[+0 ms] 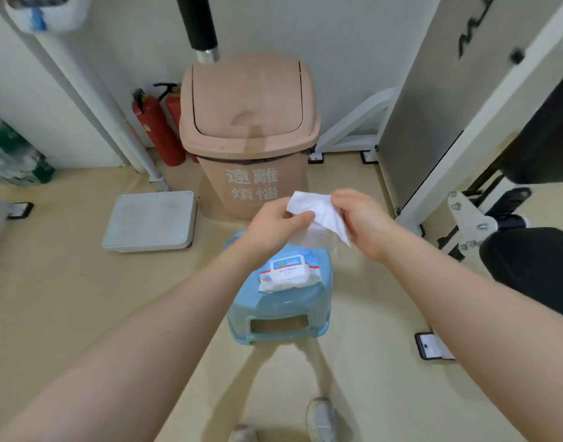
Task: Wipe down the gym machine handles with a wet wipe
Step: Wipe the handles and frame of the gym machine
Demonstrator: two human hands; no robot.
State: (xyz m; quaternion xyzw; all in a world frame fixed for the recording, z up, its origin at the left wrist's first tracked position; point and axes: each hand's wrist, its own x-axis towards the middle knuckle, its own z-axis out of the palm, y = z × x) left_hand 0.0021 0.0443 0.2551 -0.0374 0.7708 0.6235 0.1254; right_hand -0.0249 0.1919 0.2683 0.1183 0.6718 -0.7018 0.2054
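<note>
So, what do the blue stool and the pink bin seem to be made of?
Blue stool: likely moulded plastic, slightly glossy and translucent, with rounded edges. Pink bin: likely matte plastic, with a swing lid and white printed characters.

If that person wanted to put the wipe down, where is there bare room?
Bare floor lies left of the blue stool, below the grey tray. More lies right of the stool, before the phone. The stool top is crowded by the wipes pack.

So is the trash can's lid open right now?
No, the flap lid lies shut on the pink trash can, behind the two hands that hold the white wipe.
</note>
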